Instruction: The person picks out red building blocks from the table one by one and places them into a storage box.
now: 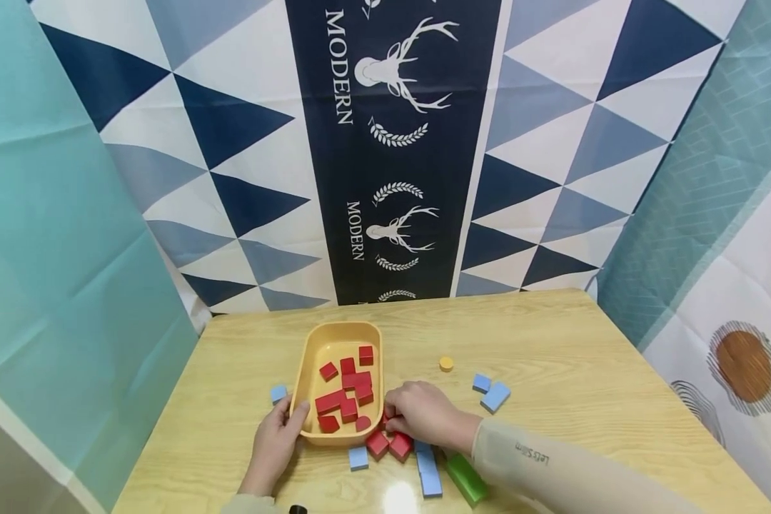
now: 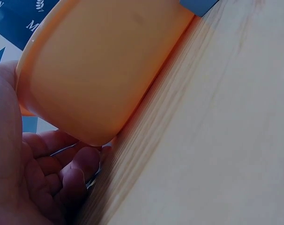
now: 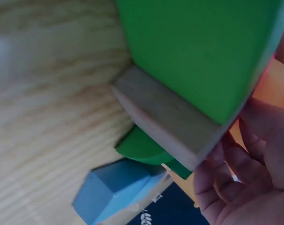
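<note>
A yellow-orange plastic box (image 1: 343, 440) with several red blocks (image 1: 356, 380) inside stands on the wooden table. My left hand (image 1: 278, 441) grips its near left corner, thumb over the rim and fingers outside, as the left wrist view shows on the box wall (image 2: 100, 70). Just right of the box, my right hand (image 1: 427, 412) pinches a red block (image 1: 386, 422), mostly hidden by the fingers. Two more red blocks (image 1: 400, 447) lie below that hand. Under the right forearm is a green block (image 1: 466, 480), large in the right wrist view (image 3: 193, 51).
Blue blocks lie left of the box (image 1: 278, 393), before it (image 1: 358, 458), beside the green block (image 1: 428, 475) and at the right (image 1: 495, 397). A small yellow round piece (image 1: 446, 364) is farther back. A patterned curtain (image 1: 244, 178) hangs behind the table (image 1: 552, 343).
</note>
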### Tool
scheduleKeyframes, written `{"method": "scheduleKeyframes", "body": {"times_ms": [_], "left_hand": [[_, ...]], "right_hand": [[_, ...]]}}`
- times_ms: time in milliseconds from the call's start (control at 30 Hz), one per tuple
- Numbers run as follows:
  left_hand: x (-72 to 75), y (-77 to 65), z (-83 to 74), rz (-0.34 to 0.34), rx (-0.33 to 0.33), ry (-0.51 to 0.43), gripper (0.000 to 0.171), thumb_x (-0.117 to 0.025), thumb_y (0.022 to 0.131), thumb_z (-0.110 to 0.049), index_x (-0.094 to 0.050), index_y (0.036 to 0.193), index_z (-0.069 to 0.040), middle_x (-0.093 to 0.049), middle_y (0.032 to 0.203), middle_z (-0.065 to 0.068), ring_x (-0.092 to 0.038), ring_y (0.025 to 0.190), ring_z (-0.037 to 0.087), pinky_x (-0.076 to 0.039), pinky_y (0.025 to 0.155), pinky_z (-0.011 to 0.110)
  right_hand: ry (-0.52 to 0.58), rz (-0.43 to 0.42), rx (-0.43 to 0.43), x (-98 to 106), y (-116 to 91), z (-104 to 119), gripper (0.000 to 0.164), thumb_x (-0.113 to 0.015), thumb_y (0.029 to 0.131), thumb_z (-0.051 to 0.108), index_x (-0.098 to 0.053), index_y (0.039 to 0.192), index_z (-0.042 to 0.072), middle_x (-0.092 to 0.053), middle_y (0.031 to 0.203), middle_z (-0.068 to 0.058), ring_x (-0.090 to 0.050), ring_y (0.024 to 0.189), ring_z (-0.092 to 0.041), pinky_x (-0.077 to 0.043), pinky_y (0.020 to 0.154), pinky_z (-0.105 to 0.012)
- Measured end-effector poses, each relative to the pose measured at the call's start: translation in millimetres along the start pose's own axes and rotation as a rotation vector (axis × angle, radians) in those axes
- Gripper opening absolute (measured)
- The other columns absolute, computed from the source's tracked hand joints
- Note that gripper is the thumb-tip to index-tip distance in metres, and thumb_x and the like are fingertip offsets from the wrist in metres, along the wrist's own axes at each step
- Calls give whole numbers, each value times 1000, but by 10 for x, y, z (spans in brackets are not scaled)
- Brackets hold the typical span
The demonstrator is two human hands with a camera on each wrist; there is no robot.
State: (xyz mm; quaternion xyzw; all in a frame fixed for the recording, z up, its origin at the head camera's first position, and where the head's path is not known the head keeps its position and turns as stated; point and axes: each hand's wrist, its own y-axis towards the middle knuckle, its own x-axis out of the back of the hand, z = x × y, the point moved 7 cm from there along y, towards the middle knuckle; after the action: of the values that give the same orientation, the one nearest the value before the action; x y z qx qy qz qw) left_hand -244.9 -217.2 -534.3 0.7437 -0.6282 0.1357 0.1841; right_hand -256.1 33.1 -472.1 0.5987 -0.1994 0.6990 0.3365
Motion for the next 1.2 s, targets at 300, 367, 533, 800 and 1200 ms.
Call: {"method": "scheduleKeyframes", "body": {"times_ms": [300, 367, 533, 800, 1200], "left_hand": [[0, 26, -7, 8, -3, 11, 57, -57, 100, -41, -52, 139, 1, -61, 124, 21, -59, 104, 24, -52, 90, 49], [6, 33, -16, 9, -13, 14, 56, -57, 100, -40, -53, 139, 1, -62, 124, 20, -59, 105, 24, -51, 91, 50], [0, 33, 0, 13, -15, 7, 55, -57, 100, -40, -55, 138, -1, -62, 124, 20, -59, 105, 24, -51, 91, 50], [-12, 26, 2, 25, 8, 14, 53, -56, 101, -40, -55, 138, -2, -65, 114, 15, -59, 94, 18, -53, 83, 42], [8, 35, -9, 15, -11, 15, 55, -57, 100, -40, -54, 139, -1, -64, 119, 16, -59, 97, 19, -52, 88, 47]], "right_hand": [[-36, -113, -53, 372, 59, -212, 17, -78, 85, 23, -63, 80, 20, -59, 71, 13, -51, 65, -7, -50, 61, -29], [-14, -185, -94, 579, 136, -267, 17, -78, 86, 22, -62, 81, 20, -60, 73, 11, -51, 66, -8, -49, 58, -28], [56, -251, -103, 819, 432, -239, 20, -76, 89, 22, -57, 83, 19, -62, 79, 7, -54, 71, -11, -51, 62, -31], [37, -12, -176, 304, 783, -270, 17, -75, 90, 23, -58, 86, 20, -55, 76, 7, -50, 73, -14, -50, 65, -27], [-26, -30, -256, 205, 924, -340, 20, -74, 91, 26, -58, 81, 19, -55, 71, 7, -49, 72, -15, -49, 63, -30]]}}
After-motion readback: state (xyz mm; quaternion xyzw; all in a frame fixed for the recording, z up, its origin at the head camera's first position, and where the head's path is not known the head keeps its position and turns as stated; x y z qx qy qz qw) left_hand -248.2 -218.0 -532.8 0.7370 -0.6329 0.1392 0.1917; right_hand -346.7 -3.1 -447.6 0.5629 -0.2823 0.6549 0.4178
